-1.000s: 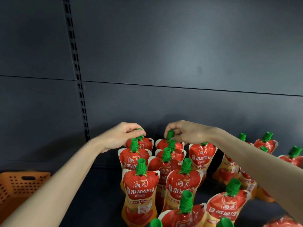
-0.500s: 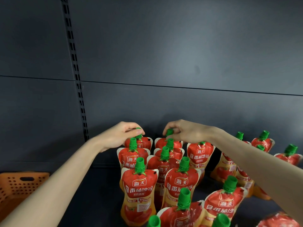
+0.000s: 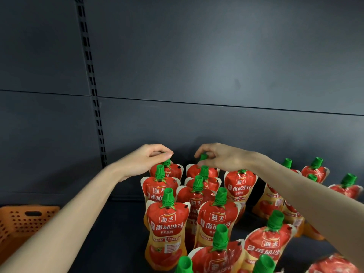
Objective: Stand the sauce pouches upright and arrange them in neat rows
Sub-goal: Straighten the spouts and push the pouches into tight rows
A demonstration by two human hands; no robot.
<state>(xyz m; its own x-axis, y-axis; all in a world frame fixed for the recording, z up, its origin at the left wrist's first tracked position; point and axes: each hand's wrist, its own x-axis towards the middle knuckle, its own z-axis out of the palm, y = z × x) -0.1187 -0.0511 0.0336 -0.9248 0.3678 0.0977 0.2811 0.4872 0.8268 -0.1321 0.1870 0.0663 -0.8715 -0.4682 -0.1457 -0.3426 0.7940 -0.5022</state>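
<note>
Pinching green caps (image 3: 203,156) at the shelf's (image 3: 122,223) back: left hand (image 3: 145,162) curled on rear-left pouch (image 3: 173,171), right hand (image 3: 218,156) on neighbouring pouch (image 3: 194,171) at its 3 o'clock; both upright, directly under each grip.

The sauce pouches (image 3: 167,229) were glossy film with ribbed plastic caps (image 3: 168,197). The back panel (image 3: 216,66) looked matt metal. The basket (image 3: 21,223) was perforated plastic.
</note>
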